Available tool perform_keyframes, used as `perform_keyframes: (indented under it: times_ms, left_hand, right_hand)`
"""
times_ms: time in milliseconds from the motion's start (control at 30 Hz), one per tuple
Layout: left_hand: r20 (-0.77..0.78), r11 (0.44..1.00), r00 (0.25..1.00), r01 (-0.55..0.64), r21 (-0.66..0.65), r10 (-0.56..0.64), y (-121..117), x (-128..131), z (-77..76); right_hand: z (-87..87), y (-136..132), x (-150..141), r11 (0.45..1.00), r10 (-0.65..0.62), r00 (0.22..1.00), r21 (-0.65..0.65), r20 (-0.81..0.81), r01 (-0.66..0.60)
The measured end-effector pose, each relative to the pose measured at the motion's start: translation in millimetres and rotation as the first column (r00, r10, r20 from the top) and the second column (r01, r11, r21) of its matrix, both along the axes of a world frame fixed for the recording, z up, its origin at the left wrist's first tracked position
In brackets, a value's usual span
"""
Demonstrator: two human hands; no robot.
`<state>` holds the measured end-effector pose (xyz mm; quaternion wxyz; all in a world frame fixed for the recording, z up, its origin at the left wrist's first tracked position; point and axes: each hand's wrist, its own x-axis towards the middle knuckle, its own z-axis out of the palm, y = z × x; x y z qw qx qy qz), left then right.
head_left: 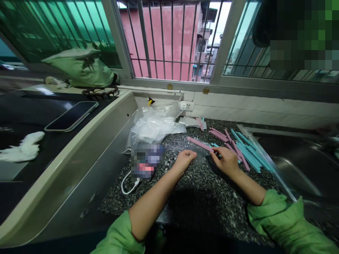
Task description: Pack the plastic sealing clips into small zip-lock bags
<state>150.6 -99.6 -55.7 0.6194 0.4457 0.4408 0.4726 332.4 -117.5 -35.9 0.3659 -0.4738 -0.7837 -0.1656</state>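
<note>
Open on the bench (225,201) from the near edge upward, between left forearm (159,197) and right forearm (250,185). Blocked farther in by left fingers (191,154) and right fingers (217,153), and just beyond by the held pink strip (200,144). Narrowly passable between left fingers and phone (150,160). Hemmed in toward the left edge by phone, looped cable (122,187) and upright panel (106,151). Filled near the far left corner by a bulky bag (155,123). Cluttered toward the right edge by loose pink strips (234,144) and blue strips (249,155), reaching to the sink (304,158). Free in a thin band along the far edge, behind the loose strips, then closed off by the wall (238,107).
</note>
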Motion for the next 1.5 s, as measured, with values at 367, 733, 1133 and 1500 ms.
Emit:
perform_keyframes:
  times_ms: [367,733,1133,1500]
  left_hand:
    - [0.058,0.964,0.968,-0.235,-0.123,0.244,110,52,35.7]
    - [-0.185,0.976,0.968,-0.189,-0.108,0.167,175,44,22.2]
    - [-0.559,0.942,0.76,-0.3,0.15,0.331,193,-41,30.1]
    - [-0.767,0.91,0.523,-0.37,0.188,0.372,190,-116,23.5]
  right_hand:
    - [14.1,105,-9,0.745,-0.539,0.842,-0.469,-0.004,0.474]
    - [-3.5,183,-29,0.629,-0.582,0.795,-0.526,0.17,0.572]
    - [2.4,180,-54,0.747,-0.427,0.904,-0.551,0.034,0.373]
    - [-15.8,196,-160,0.696,-0.197,0.978,-0.713,-0.068,0.09]
